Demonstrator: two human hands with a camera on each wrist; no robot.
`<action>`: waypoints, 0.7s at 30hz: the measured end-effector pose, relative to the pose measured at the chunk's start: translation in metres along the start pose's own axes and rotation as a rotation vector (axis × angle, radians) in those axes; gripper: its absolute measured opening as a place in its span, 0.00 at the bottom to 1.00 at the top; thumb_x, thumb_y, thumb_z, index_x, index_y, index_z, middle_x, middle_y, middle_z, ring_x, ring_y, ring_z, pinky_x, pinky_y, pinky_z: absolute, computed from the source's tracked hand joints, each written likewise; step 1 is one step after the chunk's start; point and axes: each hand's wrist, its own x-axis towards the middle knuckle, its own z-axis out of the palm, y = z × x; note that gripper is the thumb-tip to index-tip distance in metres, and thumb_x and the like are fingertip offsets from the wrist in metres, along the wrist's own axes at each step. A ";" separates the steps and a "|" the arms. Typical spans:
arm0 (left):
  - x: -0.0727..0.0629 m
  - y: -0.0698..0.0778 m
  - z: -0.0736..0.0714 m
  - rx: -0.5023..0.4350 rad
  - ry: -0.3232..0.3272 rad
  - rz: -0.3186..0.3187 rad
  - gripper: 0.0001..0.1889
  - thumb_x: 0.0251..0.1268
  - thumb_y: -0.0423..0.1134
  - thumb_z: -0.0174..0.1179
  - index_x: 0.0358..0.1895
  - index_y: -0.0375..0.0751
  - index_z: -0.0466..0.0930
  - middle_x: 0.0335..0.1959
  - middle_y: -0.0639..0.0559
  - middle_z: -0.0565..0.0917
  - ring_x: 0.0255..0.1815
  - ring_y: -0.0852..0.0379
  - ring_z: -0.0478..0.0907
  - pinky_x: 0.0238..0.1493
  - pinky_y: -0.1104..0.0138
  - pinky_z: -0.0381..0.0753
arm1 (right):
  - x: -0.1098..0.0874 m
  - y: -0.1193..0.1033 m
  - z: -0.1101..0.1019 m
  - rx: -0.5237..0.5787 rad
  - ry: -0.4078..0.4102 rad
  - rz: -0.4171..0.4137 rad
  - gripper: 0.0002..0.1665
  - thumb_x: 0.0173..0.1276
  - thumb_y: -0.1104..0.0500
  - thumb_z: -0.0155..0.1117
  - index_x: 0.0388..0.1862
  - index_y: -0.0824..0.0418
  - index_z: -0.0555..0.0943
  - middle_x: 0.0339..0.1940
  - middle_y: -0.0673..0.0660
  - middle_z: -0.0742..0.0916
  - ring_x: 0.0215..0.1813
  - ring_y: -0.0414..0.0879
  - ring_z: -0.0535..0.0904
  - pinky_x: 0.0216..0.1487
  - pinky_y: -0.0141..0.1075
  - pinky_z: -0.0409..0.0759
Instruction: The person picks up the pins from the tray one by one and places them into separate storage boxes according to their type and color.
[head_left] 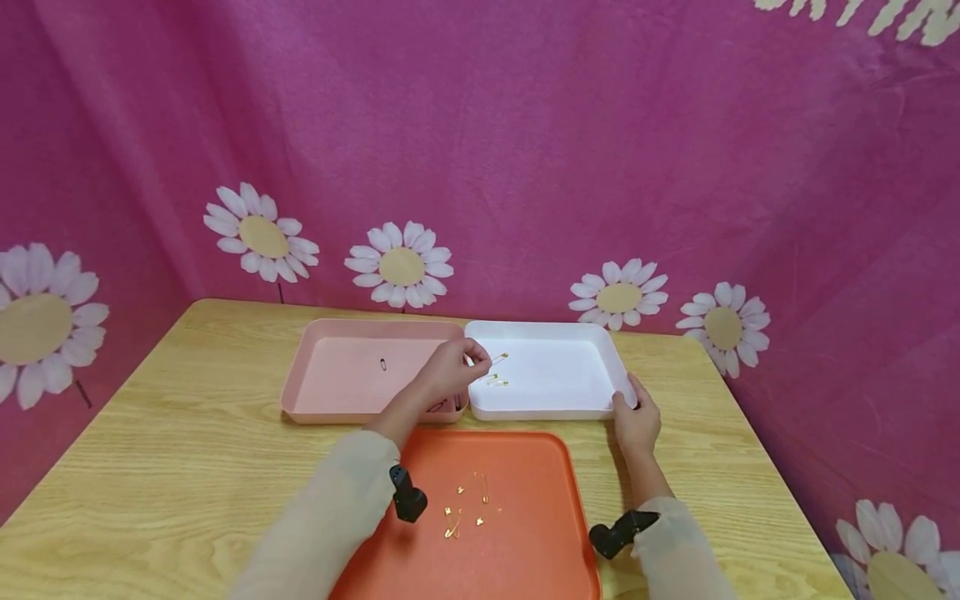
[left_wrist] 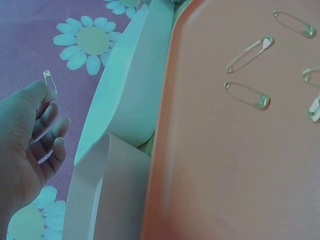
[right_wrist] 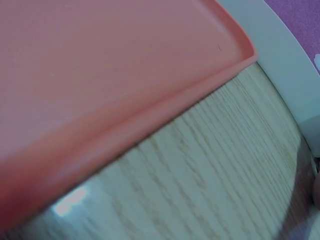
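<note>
My left hand [head_left: 454, 367] pinches a gold safety pin [left_wrist: 51, 84] between thumb and fingertips, above the left side of the white tray [head_left: 562, 400]. The other fingers are loosely bent in the left wrist view. A few gold safety pins [head_left: 497, 382] lie in the white tray just below this hand. At that tray's right front corner, my right hand [head_left: 637, 421] grips the wall with the thumb over the rim. Only a sliver of this hand shows at the edge of the right wrist view.
Left of the white tray, a pink tray [head_left: 330, 417] holds black safety pins [head_left: 383, 364], partly hidden by my left arm. Nearer me lies an orange tray [head_left: 532, 533] with several gold safety pins [head_left: 452, 529]. All stand on a wooden table [head_left: 187, 433] before a magenta flowered cloth.
</note>
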 end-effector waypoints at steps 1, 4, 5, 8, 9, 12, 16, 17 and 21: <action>0.000 0.000 0.001 -0.003 0.000 -0.003 0.06 0.62 0.39 0.58 0.37 0.42 0.80 0.32 0.53 0.79 0.31 0.58 0.71 0.35 0.71 0.71 | 0.000 0.000 0.000 0.000 -0.003 0.002 0.29 0.64 0.59 0.52 0.66 0.57 0.70 0.69 0.60 0.70 0.72 0.54 0.62 0.71 0.44 0.59; 0.002 0.001 0.003 -0.009 0.002 -0.011 0.06 0.62 0.39 0.58 0.37 0.42 0.80 0.33 0.52 0.79 0.30 0.58 0.70 0.34 0.72 0.71 | -0.001 0.000 -0.001 0.002 -0.007 0.006 0.29 0.64 0.59 0.52 0.67 0.57 0.69 0.69 0.60 0.70 0.72 0.54 0.61 0.71 0.44 0.59; 0.003 0.002 0.004 -0.010 0.004 -0.013 0.06 0.62 0.39 0.57 0.38 0.42 0.80 0.33 0.52 0.79 0.30 0.58 0.70 0.33 0.72 0.70 | 0.000 0.000 -0.001 0.002 -0.006 0.008 0.29 0.65 0.59 0.52 0.67 0.57 0.69 0.69 0.60 0.70 0.72 0.54 0.61 0.71 0.44 0.59; 0.004 0.003 0.007 -0.012 0.013 -0.017 0.06 0.62 0.39 0.57 0.38 0.42 0.79 0.34 0.51 0.79 0.29 0.58 0.70 0.32 0.72 0.70 | 0.000 -0.001 -0.001 0.002 0.001 0.005 0.29 0.65 0.59 0.52 0.66 0.57 0.70 0.69 0.61 0.70 0.72 0.54 0.62 0.71 0.43 0.59; 0.005 0.003 0.007 -0.015 0.016 -0.019 0.06 0.62 0.38 0.56 0.38 0.42 0.79 0.34 0.51 0.80 0.29 0.58 0.69 0.32 0.72 0.70 | 0.000 -0.001 -0.001 0.002 0.002 0.003 0.29 0.65 0.59 0.52 0.66 0.57 0.70 0.69 0.61 0.70 0.72 0.54 0.62 0.71 0.44 0.59; 0.007 0.003 0.010 -0.023 0.025 -0.020 0.06 0.62 0.38 0.57 0.37 0.41 0.79 0.34 0.51 0.80 0.28 0.58 0.69 0.32 0.72 0.69 | 0.000 -0.002 -0.001 0.003 -0.001 -0.003 0.29 0.65 0.59 0.52 0.66 0.58 0.70 0.69 0.62 0.70 0.72 0.55 0.62 0.71 0.44 0.59; 0.009 0.002 0.013 -0.031 0.041 -0.017 0.05 0.61 0.38 0.57 0.37 0.41 0.79 0.34 0.50 0.80 0.28 0.59 0.69 0.31 0.72 0.69 | 0.000 -0.001 -0.001 0.004 -0.010 0.001 0.29 0.65 0.59 0.52 0.67 0.58 0.69 0.69 0.62 0.70 0.72 0.55 0.61 0.71 0.44 0.59; 0.009 0.002 0.014 -0.030 0.045 -0.017 0.06 0.61 0.38 0.57 0.37 0.41 0.80 0.34 0.51 0.80 0.28 0.59 0.69 0.31 0.72 0.69 | 0.000 -0.001 -0.001 0.007 -0.012 0.002 0.29 0.65 0.59 0.52 0.67 0.58 0.69 0.69 0.61 0.70 0.72 0.54 0.61 0.71 0.44 0.59; 0.009 0.001 0.016 -0.027 0.055 -0.020 0.06 0.62 0.38 0.57 0.38 0.41 0.80 0.34 0.50 0.80 0.29 0.59 0.69 0.32 0.72 0.69 | 0.000 0.001 0.000 0.015 -0.012 0.002 0.29 0.65 0.59 0.52 0.67 0.58 0.69 0.69 0.61 0.70 0.72 0.54 0.61 0.71 0.44 0.59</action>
